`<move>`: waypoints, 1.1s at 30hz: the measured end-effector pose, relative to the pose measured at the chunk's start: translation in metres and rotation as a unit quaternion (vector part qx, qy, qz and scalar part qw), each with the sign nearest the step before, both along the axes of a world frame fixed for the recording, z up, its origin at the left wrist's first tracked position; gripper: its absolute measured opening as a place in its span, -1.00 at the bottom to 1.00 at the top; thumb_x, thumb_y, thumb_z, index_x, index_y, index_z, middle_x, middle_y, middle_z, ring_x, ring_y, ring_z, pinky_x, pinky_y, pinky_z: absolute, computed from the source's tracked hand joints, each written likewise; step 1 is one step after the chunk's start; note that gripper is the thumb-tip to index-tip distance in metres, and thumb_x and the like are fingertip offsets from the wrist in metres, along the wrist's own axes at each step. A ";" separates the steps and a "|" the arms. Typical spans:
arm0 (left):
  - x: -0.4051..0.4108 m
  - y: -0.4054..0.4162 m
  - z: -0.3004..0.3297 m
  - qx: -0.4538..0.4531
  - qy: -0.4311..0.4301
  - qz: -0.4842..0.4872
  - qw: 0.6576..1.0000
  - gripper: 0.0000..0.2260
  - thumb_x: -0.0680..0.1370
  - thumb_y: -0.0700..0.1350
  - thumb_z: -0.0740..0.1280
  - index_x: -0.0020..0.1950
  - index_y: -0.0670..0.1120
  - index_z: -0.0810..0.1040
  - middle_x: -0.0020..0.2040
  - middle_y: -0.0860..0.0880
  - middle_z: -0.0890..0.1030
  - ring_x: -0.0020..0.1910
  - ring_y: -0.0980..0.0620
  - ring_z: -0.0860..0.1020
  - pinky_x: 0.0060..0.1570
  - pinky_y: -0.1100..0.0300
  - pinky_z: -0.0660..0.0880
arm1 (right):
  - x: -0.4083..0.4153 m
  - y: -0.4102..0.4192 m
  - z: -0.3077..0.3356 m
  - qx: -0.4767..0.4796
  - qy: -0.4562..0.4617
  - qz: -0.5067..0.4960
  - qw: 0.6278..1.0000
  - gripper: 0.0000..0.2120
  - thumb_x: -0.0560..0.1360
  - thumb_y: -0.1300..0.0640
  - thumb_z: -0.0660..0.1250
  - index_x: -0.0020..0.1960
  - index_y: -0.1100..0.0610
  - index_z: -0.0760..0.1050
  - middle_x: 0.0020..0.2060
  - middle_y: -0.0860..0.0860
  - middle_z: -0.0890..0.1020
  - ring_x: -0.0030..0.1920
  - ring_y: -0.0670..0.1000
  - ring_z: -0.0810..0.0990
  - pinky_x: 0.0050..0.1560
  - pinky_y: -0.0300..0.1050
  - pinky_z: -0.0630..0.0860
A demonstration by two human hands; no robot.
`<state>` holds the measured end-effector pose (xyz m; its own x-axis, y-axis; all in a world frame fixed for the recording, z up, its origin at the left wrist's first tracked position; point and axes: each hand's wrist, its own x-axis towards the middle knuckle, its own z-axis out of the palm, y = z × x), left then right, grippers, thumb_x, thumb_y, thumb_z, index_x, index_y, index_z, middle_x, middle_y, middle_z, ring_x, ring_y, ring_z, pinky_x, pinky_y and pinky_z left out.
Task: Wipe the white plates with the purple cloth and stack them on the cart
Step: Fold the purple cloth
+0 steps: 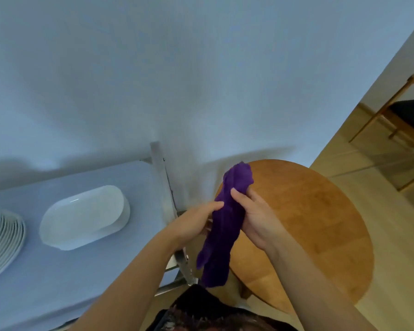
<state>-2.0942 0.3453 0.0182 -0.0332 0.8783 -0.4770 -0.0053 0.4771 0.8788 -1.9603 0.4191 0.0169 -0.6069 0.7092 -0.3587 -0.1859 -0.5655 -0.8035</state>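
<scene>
The purple cloth [222, 225] is held bunched and hanging above the round wooden table [320, 223], gripped by the right hand [253, 213] and pinched by the left hand [191, 225]. It is best gathered into a flat pad in one hand, so the other is freed for the oval white plate [84, 217] on the cart [69, 271], beside the plate stack [3, 240].

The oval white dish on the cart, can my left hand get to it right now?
Probably yes. The oval white dish sits uncovered on the cart, nothing between it and the left hand, but that hand is gripping the purple cloth and must let go first.

Pale wall [201, 68], wooden floor [392, 235] (chair [406, 115] beyond)
</scene>
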 end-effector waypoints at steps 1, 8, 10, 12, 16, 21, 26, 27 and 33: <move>0.001 -0.001 0.001 0.010 0.015 -0.004 1.000 -0.65 0.57 0.16 0.16 0.11 -0.02 0.59 0.00 0.00 0.68 0.02 0.03 0.63 0.06 0.14 0.53 | -0.002 0.000 0.004 0.046 -0.022 -0.008 0.999 -0.75 0.52 0.18 0.31 0.20 0.09 0.51 0.02 0.08 0.67 0.05 0.05 0.65 -0.03 -0.11 0.58; -0.002 0.008 0.024 0.125 -0.037 0.160 0.979 -0.67 0.44 0.13 0.33 0.10 -0.02 0.59 -0.04 0.03 0.70 -0.02 0.07 0.65 -0.08 0.22 0.59 | 0.000 0.004 0.021 0.306 -0.136 0.090 0.938 -0.66 0.50 0.23 0.36 0.14 -0.14 0.45 -0.07 -0.23 0.65 -0.03 -0.20 0.62 -0.14 -0.35 0.55; 0.000 0.013 0.032 0.143 -0.033 0.169 0.975 -0.82 0.52 -0.02 0.33 0.09 -0.02 0.59 -0.04 0.00 0.70 -0.02 0.04 0.65 -0.07 0.19 0.59 | 0.002 0.007 0.023 0.336 -0.140 0.113 0.925 -0.59 0.48 0.25 0.38 0.16 -0.18 0.41 -0.06 -0.25 0.63 -0.01 -0.21 0.61 -0.15 -0.41 0.52; 0.004 0.018 0.039 0.182 0.003 0.199 0.963 -0.89 0.56 -0.12 0.31 0.03 0.01 0.60 -0.09 0.02 0.70 -0.06 0.07 0.66 -0.12 0.27 0.57 | 0.003 0.011 0.028 0.343 -0.158 0.109 0.920 -0.59 0.48 0.23 0.38 0.17 -0.19 0.40 -0.02 -0.21 0.61 0.03 -0.18 0.58 -0.16 -0.39 0.52; 0.017 0.027 0.045 0.243 0.091 0.278 0.925 -0.82 0.56 -0.16 0.31 -0.13 0.10 0.62 -0.20 -0.01 0.69 -0.15 0.00 0.65 -0.12 0.07 0.62 | 0.001 0.027 0.041 0.354 -0.227 -0.050 0.906 -0.69 0.48 0.12 0.38 0.18 -0.01 0.41 0.01 -0.10 0.49 0.01 -0.14 0.49 -0.15 -0.39 0.45; 0.030 0.035 0.049 0.300 0.219 0.229 0.900 -0.73 0.52 -0.03 0.34 0.06 0.38 0.48 -0.14 0.14 0.66 -0.14 0.23 0.60 -0.15 0.26 0.56 | -0.010 0.031 0.059 0.319 -0.135 0.015 0.938 -0.80 0.45 -0.06 0.39 0.03 -0.02 0.52 -0.12 -0.13 0.66 -0.10 -0.22 0.62 -0.17 -0.33 0.54; 0.026 0.037 0.056 0.314 0.194 0.199 0.908 -0.58 0.38 -0.02 0.37 0.11 0.43 0.43 0.03 0.13 0.60 0.03 0.22 0.56 0.00 0.15 0.58 | -0.018 0.036 0.063 0.322 -0.096 -0.020 0.942 -0.91 0.54 0.08 0.31 -0.05 -0.07 0.58 -0.22 -0.11 0.69 -0.16 -0.15 0.65 -0.22 -0.31 0.56; 0.024 0.037 0.056 0.311 0.169 0.212 0.911 -0.57 0.38 -0.03 0.37 0.17 0.36 0.43 0.07 0.12 0.59 0.05 0.22 0.55 -0.01 0.17 0.58 | -0.018 0.037 0.062 0.317 -0.091 -0.014 0.944 -0.90 0.55 0.07 0.30 -0.04 -0.07 0.59 -0.19 -0.07 0.70 -0.13 -0.10 0.67 -0.17 -0.24 0.59; 0.003 0.037 0.060 0.262 0.036 0.259 0.929 -0.89 0.55 -0.11 0.31 0.00 0.07 0.59 -0.15 0.16 0.65 -0.10 0.27 0.59 -0.08 0.34 0.49 | -0.011 0.044 0.068 0.241 -0.063 0.077 0.965 -0.77 0.61 0.00 0.17 -0.03 -0.09 0.61 -0.19 -0.02 0.68 -0.17 -0.06 0.64 -0.11 -0.13 0.58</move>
<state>-2.0911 0.3821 0.0780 -0.5318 0.8463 0.0320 -0.0468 -0.0672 0.9966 -1.9712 0.4633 0.0851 -0.6922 0.7164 -0.0873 -0.0128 -0.1332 -0.9910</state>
